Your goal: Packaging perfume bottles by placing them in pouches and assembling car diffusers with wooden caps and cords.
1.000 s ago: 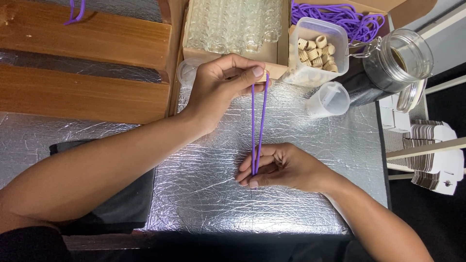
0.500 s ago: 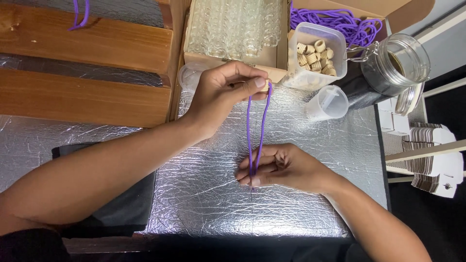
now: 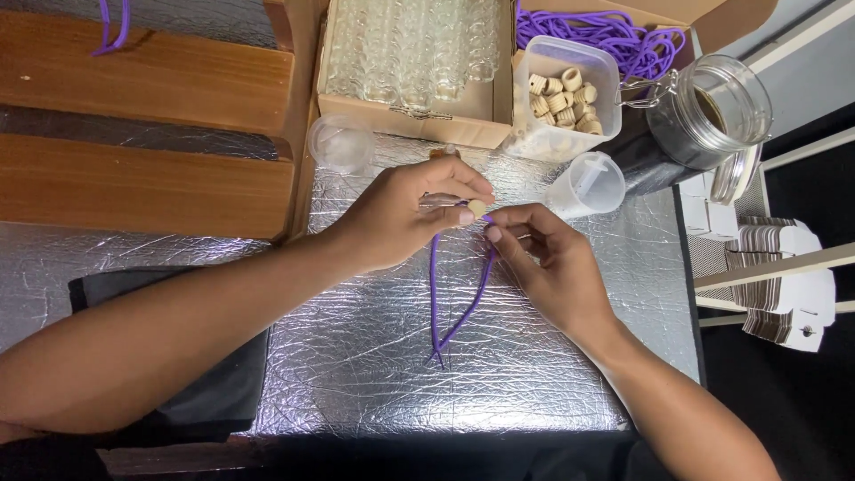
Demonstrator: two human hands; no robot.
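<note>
Right at the middle of the foil-covered worktop, a small tan cork bead sits pinched between the thumb and forefinger of the left hand. A purple cord is threaded through it, and its two strands hang down from the bead onto the foil, meeting in a point below. The right hand comes in from the other side; its fingers close on one strand of the cord just beside the bead, so the two hands nearly touch.

Just above the hands, a small clear round lid lies on the foil, and a clear plastic measuring cup stands to the right of them. Behind these, a cardboard box of small glass bottles sits next to a clear plastic tub holding more tan cork beads. A heap of purple cords fills another box at the back. A glass clip-top jar with dark contents lies tilted at the right. Stacked white cards rest beyond the worktop's right edge, and wooden boards lie on the left.
</note>
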